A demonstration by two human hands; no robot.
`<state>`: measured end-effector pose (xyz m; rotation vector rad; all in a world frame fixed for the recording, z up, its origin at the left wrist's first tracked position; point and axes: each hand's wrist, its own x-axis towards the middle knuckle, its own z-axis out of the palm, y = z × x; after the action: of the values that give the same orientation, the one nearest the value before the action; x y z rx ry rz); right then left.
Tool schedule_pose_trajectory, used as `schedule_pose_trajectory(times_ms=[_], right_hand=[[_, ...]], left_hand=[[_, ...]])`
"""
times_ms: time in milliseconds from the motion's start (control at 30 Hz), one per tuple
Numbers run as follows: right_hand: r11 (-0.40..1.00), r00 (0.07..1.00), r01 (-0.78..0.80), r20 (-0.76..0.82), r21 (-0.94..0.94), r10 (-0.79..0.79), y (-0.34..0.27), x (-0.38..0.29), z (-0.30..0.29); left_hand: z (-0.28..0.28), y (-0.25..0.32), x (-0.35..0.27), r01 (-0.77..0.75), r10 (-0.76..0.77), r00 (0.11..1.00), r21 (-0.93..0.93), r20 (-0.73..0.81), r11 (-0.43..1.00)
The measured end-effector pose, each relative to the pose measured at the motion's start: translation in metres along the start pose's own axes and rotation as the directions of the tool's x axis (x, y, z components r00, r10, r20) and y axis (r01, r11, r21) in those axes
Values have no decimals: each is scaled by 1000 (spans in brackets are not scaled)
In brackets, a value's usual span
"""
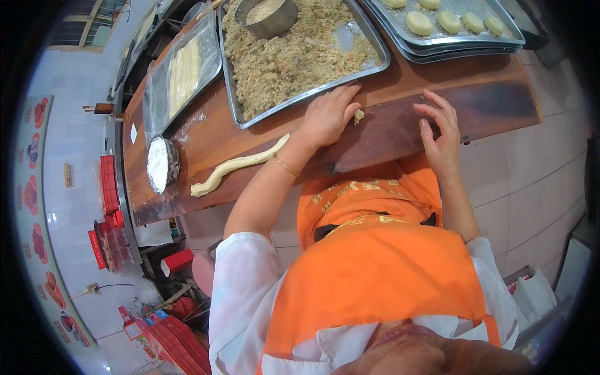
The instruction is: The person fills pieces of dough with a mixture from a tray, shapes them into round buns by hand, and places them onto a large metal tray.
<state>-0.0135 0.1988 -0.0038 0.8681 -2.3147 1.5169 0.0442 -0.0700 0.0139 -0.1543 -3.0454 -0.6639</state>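
My left hand (330,115) lies palm down on the wooden table, its fingertips at the near rim of a metal tray of crumbly filling (300,70). Beside its thumb is a small lump of dough or filling (358,116); whether they touch is unclear. Over the table's front edge, my right hand (439,126) hovers with curled, parted fingers and holds nothing. A long dough rope (239,164) stretches across the wood to the left, its far end close to my left wrist. Partly sunk in the filling sits a round metal container (267,21) with pale crumbs inside.
At left stand a bowl of white flour (161,164) and a tray with plastic-covered dough strips (185,70). Stacked trays (464,42) at the back right carry several round dough pieces (419,23). The wooden table's (497,105) front edge runs before my orange apron.
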Motion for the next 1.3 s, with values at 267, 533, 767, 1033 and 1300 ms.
schedule_pose_trajectory(times_ms=[267, 533, 767, 1033, 1300], right_hand=[[998, 999, -51, -5, 34, 51, 4, -4, 0], [1000, 1000, 19, -25, 7, -18, -7, 2, -13], [998, 998, 11, 56, -54, -8, -15, 0, -26], [996, 983, 84, 163, 2, -84, -43, 6, 11], [994, 973, 106, 210, -37, -96, -48, 3, 14]], left_hand=[[2, 1, 5, -30, 30, 996, 2, 88, 1000], [9, -16, -2, -28, 20, 999, -282, -34, 959], [9, 6, -66, 7, -7, 967, 1, -253, 1000], [35, 26, -74, 259, -258, 846, -64, -467, 964], [40, 19, -74, 182, -217, 835, -119, -505, 976]])
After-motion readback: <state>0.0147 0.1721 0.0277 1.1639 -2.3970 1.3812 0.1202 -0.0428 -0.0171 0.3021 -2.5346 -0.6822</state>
